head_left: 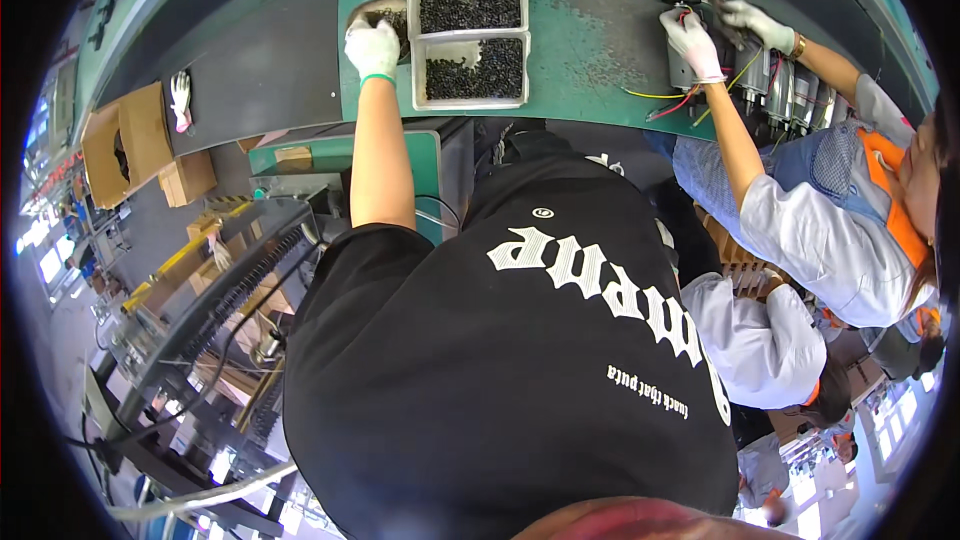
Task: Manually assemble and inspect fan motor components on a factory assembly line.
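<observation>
My left hand (372,50), in a white glove with a green cuff, reaches into a round dish (403,22) of small black parts. Its fingers look curled in at the dish's near side, and whatever is between them is hidden. Right beside the dish stand two pale rectangular bins, a far bin (412,0) and a near bin (470,102), both holding many small black pieces with some bare bottom showing. My right hand does not appear; my black shirt fills the middle of the head view.
At right, a co-worker's gloved hands (697,48) handle a metal motor (680,70) among several motors with coloured wires. Loose black bits lie scattered on the green bench top (570,90). Left are a spare white glove (181,100) and an open cardboard box (145,125).
</observation>
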{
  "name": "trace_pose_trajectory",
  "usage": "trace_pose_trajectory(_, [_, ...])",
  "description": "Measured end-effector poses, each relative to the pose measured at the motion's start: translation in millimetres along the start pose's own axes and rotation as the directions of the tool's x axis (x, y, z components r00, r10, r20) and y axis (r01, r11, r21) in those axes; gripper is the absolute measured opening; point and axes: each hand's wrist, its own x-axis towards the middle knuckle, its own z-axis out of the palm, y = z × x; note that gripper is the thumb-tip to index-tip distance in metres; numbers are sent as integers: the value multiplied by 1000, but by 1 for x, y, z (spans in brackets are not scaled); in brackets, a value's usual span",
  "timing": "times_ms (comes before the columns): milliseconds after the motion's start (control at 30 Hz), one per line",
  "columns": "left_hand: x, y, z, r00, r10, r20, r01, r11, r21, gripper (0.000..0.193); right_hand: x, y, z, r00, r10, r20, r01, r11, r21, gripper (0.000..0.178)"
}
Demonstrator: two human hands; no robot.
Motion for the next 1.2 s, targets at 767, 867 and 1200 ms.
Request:
trace_pose_trajectory(767, [-32,75,-60,982,135,128,-152,979,134,32,1,-128,-78,980,-55,-189,2,964,-267,27])
trace_pose_trajectory(867, [-115,177,-104,953,278,123,-268,959,-90,25,-28,-138,-98,955,151,-254,-171,983,-58,27])
trace_pose_trajectory(1200, [-252,247,-50,245,643,725,-785,571,-241,32,3,-160,-78,889,410,-205,-221,774,593,31])
